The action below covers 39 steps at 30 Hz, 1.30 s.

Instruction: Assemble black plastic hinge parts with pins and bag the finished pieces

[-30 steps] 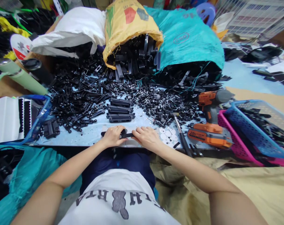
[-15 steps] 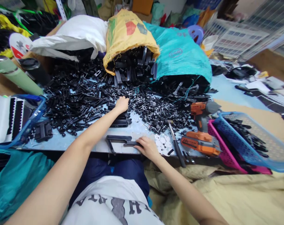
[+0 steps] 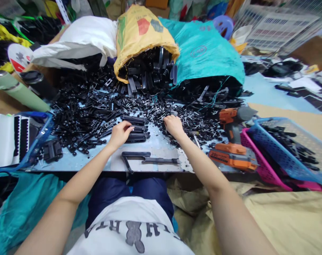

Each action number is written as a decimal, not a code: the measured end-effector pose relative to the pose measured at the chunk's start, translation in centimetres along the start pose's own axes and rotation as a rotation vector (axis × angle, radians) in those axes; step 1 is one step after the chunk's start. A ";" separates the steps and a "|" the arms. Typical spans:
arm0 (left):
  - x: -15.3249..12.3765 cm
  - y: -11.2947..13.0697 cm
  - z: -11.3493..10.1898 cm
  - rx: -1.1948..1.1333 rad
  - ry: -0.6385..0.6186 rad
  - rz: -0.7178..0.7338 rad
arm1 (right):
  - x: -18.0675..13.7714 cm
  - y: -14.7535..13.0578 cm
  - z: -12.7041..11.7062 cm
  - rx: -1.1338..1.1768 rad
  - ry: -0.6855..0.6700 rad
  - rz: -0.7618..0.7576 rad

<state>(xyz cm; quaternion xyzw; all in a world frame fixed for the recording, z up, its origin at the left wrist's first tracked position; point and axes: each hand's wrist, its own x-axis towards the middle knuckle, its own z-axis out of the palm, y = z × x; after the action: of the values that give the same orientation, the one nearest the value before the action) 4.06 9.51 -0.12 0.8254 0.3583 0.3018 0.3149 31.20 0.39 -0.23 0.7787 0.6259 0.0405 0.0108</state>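
My left hand (image 3: pixel 120 134) curls round the end of the bars (image 3: pixel 136 128), stacked close for easy reach, my right hand (image 3: pixel 173 124) dips into the pins (image 3: pixel 194 124), pinching or not I cannot tell, and the frame (image 3: pixel 135 155) lies flat near me.

Assembly workshop, sacks (image 3: pixel 142 35) of plastic parts (image 3: pixel 83 109), drill (image 3: pixel 231 122)

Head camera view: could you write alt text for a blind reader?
A person's left hand touches a stack of black bars while the right hand rests in a pile of small black parts on a cluttered table.
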 end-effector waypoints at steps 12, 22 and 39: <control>-10.3 -1.6 -2.9 -0.087 -0.001 -0.214 | -4.5 -4.8 -2.5 0.534 0.252 0.053; -8.6 0.3 -3.8 0.136 -0.271 -0.153 | -12.3 -9.4 -0.2 0.775 0.182 -0.069; -8.5 1.8 -3.5 0.396 -0.343 -0.136 | -13.9 -7.8 3.2 0.567 0.362 -0.417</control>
<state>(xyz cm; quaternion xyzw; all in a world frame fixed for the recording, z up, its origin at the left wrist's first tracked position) -2.51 2.98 1.08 0.8840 0.4063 0.0597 0.2232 20.86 -11.34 -4.64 0.5872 0.7488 -0.0005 -0.3075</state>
